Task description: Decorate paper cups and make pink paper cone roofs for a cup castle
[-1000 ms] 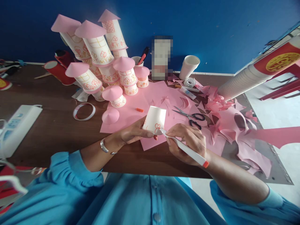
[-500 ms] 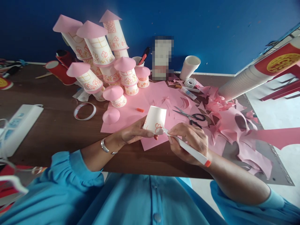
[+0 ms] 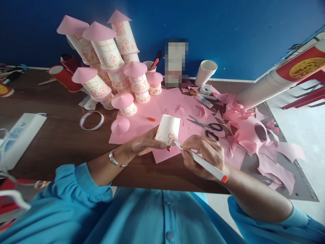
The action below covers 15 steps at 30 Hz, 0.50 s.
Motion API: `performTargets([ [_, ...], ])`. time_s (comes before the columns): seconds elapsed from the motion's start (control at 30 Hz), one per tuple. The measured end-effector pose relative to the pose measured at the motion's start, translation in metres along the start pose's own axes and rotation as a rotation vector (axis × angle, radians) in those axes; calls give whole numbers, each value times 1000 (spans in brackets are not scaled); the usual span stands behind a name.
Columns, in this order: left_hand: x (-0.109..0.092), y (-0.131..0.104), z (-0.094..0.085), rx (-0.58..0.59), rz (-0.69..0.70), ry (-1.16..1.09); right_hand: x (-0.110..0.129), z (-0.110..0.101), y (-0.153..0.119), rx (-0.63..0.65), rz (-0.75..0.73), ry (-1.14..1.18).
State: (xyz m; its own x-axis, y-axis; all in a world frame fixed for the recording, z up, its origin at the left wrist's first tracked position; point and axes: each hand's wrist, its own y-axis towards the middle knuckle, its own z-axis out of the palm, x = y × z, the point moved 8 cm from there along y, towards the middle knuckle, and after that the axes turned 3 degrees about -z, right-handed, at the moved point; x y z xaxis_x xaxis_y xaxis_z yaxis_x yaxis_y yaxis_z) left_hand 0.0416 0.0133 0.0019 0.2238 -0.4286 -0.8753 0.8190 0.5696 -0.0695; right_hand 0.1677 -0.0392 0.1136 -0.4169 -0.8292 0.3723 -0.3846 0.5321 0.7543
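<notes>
My left hand (image 3: 147,142) is closed around a white paper cup (image 3: 167,128), held upside down and a little tilted above the table edge. Orange-red flower lines mark the cup near its rim. In my right hand (image 3: 204,154) is a white marker (image 3: 209,167) with an orange end, its tip at the cup's lower right by the drawn flower. An orange marker cap (image 3: 152,119) lies on the pink paper (image 3: 142,134) behind the cup. Black-handled scissors (image 3: 207,127) rest to the right. A loose pink paper cone (image 3: 120,126) sits on the left.
Decorated cup towers (image 3: 111,57) with pink cone roofs stand at the back left. A tape roll (image 3: 91,120) lies nearer. Pink scraps (image 3: 250,132) and a long stack of cups (image 3: 264,86) are on the right. A power strip (image 3: 24,140) is far left.
The marker tip has shifted slightly left and down along the cup's rim. A pink strip at the far right has dropped or curled back toward the table edge.
</notes>
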Motion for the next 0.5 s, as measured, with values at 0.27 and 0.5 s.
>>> performTargets([
  [0.27, 0, 1, 2, -12, -17, 2, 0, 2, -2, -4, 5, 7],
  [0.5, 0, 2, 2, -4, -15, -12, -1, 2, -2, -6, 9, 15],
])
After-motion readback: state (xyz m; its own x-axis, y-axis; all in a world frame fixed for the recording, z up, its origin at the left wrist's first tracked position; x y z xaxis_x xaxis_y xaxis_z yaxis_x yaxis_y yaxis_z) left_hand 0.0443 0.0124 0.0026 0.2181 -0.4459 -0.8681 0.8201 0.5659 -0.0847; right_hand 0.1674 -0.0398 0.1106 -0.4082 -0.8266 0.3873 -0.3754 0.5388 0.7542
